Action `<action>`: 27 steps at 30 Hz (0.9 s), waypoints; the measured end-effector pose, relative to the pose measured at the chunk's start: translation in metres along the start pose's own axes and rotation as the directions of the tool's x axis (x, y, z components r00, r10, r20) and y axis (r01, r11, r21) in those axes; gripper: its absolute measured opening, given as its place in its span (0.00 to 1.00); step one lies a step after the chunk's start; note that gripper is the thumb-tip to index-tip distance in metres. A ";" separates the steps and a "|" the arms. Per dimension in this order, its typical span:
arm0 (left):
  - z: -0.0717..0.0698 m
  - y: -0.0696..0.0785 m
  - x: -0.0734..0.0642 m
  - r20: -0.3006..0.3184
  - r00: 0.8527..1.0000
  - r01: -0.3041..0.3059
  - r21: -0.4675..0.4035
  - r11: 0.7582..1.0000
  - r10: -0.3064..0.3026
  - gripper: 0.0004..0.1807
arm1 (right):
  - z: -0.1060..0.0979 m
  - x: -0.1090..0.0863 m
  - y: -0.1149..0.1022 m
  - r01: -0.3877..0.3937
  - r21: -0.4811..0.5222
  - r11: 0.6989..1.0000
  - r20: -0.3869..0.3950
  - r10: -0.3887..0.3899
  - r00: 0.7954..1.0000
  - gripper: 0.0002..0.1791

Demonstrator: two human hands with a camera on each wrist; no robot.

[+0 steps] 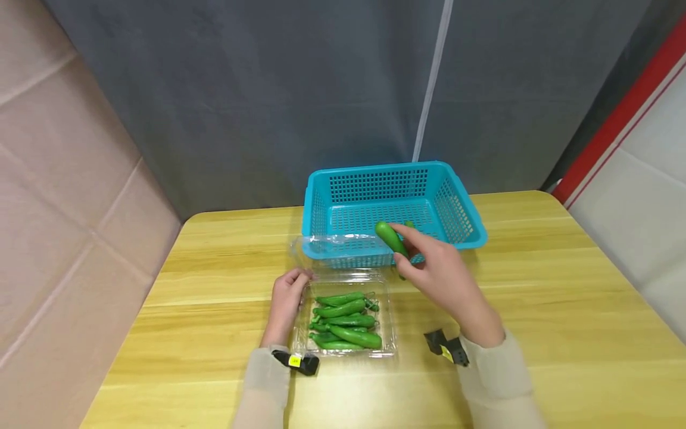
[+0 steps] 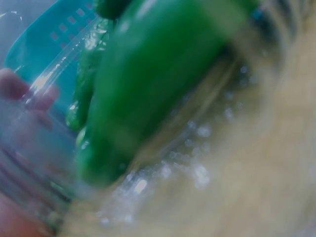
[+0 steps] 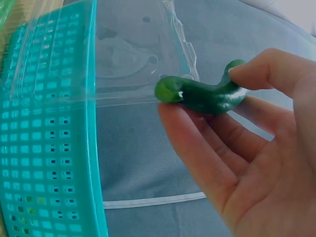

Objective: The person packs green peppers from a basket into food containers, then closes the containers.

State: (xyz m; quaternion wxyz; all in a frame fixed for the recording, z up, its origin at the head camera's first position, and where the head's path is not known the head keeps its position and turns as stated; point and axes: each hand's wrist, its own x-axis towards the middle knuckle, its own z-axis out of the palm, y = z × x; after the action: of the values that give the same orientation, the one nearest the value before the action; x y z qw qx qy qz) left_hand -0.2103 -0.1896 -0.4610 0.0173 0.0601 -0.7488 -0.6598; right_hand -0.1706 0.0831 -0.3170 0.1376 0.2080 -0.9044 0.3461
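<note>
In the head view my right hand (image 1: pixel 442 271) pinches a green pepper (image 1: pixel 390 237) between thumb and fingers, over the near rim of a blue basket (image 1: pixel 313 205). The right wrist view shows this pepper (image 3: pixel 207 95) as curved and glossy, its far end resting on a fingertip. A clear plastic box (image 1: pixel 390 322) with a raised lid (image 1: pixel 343 247) stands on the table, and several green peppers (image 1: pixel 345 310) lie inside. My left hand (image 1: pixel 286 301) grips the box's back left edge with curled fingers. One large pepper (image 2: pixel 148 74) fills much of the left wrist view.
Behind the box sits the blue basket, its near side overlapped by the lid. Another pepper (image 1: pixel 409 224) shows partly inside it, behind my right hand. The wooden table (image 1: pixel 225 250) ends at a grey curtain (image 1: pixel 241 119). Pale panels flank both sides.
</note>
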 end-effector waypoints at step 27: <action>0.001 -0.004 0.000 -0.006 0.999 -0.037 0.042 0.998 0.037 0.13 | 0.011 -0.004 0.000 -0.044 0.067 0.997 0.376 0.016 0.927 0.20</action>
State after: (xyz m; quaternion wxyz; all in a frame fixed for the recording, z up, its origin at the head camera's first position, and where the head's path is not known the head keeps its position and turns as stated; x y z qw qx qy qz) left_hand -0.2101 -0.1893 -0.4650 0.0309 0.0489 -0.7633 -0.6435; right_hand -0.1679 0.0764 -0.3269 -0.0508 0.2614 -0.9037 0.3354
